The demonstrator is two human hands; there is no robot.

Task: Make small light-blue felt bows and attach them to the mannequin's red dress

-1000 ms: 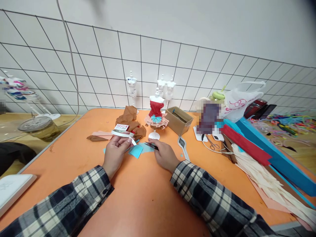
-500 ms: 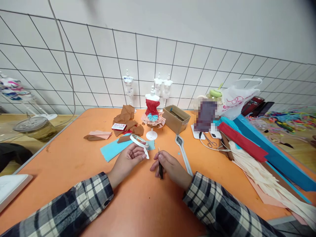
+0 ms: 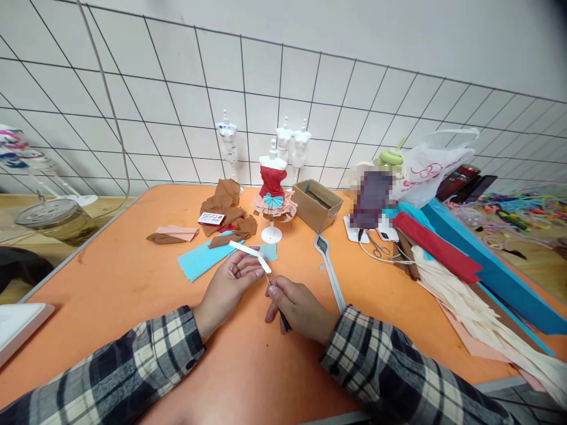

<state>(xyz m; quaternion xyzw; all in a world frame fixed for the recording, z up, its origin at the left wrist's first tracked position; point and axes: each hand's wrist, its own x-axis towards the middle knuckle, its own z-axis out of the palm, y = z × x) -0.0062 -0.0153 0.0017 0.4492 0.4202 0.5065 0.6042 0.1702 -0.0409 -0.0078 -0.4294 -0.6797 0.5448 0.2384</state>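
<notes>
My left hand [image 3: 228,286] is closed on a roll of white tape [image 3: 243,248], now seen nearly edge-on, with a short loose end hanging towards the right. In my right hand [image 3: 303,307] are dark-handled tweezers [image 3: 285,321], their thin metal tip touching or very near the lower end of the tape strip. Beyond my hands a small white dress form [image 3: 271,178] stands upright, wearing a red top, a ruffled pink skirt and a light blue bow. Blue paper [image 3: 201,261] lies flat behind my left hand.
Brown crumpled paper [image 3: 225,198] and a small red-and-white box [image 3: 211,219] lie at the left. An open cardboard box [image 3: 325,215] stands right of the dress form. Scissors [image 3: 380,247], a white cable and coloured paper rolls [image 3: 436,248] occupy the right. More white dress forms line the wall.
The tape roll has turned from a visible ring to nearly edge-on. My right hand has moved left, bringing the tweezers' tip to the tape's loose end. The view has shifted slightly.
</notes>
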